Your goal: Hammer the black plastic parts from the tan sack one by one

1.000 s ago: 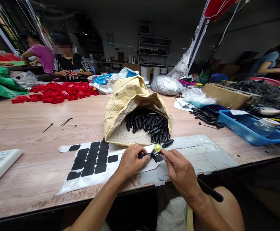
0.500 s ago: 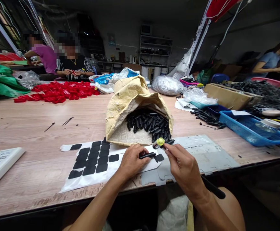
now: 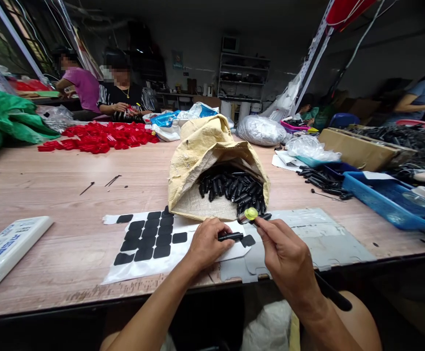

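My left hand [image 3: 208, 243] rests on the white backing sheet [image 3: 183, 258], its fingers closed on a short black cylindrical part [image 3: 230, 236]. My right hand [image 3: 285, 246] pinches a small piece with a round yellow-green end [image 3: 251, 213], held just above and right of that part. A thick black handle [image 3: 333, 292] sticks out behind the right wrist; whether it joins the yellow-green piece is hidden. Black rounded-square stickers [image 3: 145, 242] lie in rows on the sheet, and a single black sticker [image 3: 248, 241] lies between my hands. Beyond them, a yellow woven sack [image 3: 186, 161] opens toward me with many black parts [image 3: 230, 185] inside.
A grey board [image 3: 318, 239] lies right of my hands. Farther right are a blue tray [image 3: 391, 209] and loose black parts [image 3: 318, 183]. A white box-like device [image 3: 15, 248] sits at left, red parts [image 3: 103, 136] at back left. Other people work beyond the table.
The view has turned slightly left, so the scene sits farther right in the picture. Both hands keep nearly the same pose and hold the same things.
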Tool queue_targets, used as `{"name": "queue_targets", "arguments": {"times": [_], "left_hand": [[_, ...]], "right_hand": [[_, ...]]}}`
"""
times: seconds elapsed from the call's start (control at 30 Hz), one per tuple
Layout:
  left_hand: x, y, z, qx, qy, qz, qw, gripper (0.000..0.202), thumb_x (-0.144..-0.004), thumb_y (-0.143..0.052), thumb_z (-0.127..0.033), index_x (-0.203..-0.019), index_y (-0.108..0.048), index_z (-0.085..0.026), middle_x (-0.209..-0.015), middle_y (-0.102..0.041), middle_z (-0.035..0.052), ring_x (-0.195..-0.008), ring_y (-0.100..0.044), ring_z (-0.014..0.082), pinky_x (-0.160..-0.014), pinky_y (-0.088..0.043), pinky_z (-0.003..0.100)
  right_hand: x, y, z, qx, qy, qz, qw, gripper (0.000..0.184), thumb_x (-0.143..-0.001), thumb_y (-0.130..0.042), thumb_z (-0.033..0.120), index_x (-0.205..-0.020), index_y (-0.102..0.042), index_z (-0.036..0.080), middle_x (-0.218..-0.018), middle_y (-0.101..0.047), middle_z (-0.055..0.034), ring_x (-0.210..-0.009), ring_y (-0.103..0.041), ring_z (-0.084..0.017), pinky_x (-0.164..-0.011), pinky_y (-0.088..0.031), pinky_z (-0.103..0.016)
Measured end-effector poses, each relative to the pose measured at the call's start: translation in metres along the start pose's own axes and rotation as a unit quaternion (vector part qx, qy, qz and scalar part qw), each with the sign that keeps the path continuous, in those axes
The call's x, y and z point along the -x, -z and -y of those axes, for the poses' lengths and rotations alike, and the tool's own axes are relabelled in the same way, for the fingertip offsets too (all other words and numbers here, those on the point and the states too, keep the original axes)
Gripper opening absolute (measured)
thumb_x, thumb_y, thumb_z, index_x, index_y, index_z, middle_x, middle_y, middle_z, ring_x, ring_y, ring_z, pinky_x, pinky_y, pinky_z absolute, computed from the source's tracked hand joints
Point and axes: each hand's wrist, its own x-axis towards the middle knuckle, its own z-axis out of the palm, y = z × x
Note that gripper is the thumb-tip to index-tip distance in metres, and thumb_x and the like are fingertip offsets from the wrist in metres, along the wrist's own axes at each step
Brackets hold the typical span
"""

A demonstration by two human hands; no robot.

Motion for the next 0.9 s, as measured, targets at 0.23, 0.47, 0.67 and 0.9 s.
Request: {"name": "queue_targets", "arguments": {"times": [0.23,0.47,0.67,0.9], "left_hand": [[-0.001,-0.001,0.006,0.004,-0.015,0.003,1.0,0.013,-0.076,-0.076,-0.018,-0.089,-0.076,-0.021,-0.087,-0.067,0.0019,-0.093,-0.059,0.022,-0.083,-0.042,0.032],[-0.001,0.005,0.006,0.044,-0.003,0.017,0.999,0.017,-0.085,-0.068,-0.026,-0.098,-0.077,-0.02,-0.092,-0.069,0.0039,-0.095,-0.06,0.0227,-0.084,-0.042,0.033],[0.0,0.006,0.006,0.055,0.0,0.031,0.998,0.023,-0.094,-0.055,-0.033,-0.096,-0.075,-0.021,-0.094,-0.068,0.0043,-0.098,-0.058,0.0234,-0.088,-0.041,0.035],[-0.005,0.005,0.009,0.029,-0.002,0.036,0.999,0.033,-0.1,-0.045,-0.036,-0.081,-0.067,-0.02,-0.089,-0.064,0.0042,-0.094,-0.056,0.0229,-0.084,-0.041,0.035]], "right_hand": [[0.015,-0.017,0.003,-0.005,0.007,0.063,0.998,0.034,-0.1,-0.048,0.014,-0.123,-0.07,0.023,-0.093,-0.07,-0.0046,-0.088,-0.066,-0.016,-0.083,-0.052,-0.028],[0.001,0.016,-0.053,0.078,-0.078,-0.019,0.994,0.027,-0.099,-0.054,0.029,-0.118,-0.072,0.024,-0.104,-0.073,-0.0045,-0.095,-0.068,-0.019,-0.086,-0.049,-0.031],[0.006,0.03,-0.13,0.273,-0.237,0.023,0.932,0.026,-0.095,-0.056,0.029,-0.112,-0.075,0.024,-0.107,-0.072,-0.0052,-0.093,-0.064,-0.023,-0.075,-0.043,-0.034],[0.006,0.018,-0.146,0.318,-0.251,0.052,0.913,0.028,-0.096,-0.054,0.027,-0.117,-0.074,0.024,-0.103,-0.069,-0.0071,-0.091,-0.058,-0.022,-0.075,-0.037,-0.033]]}}
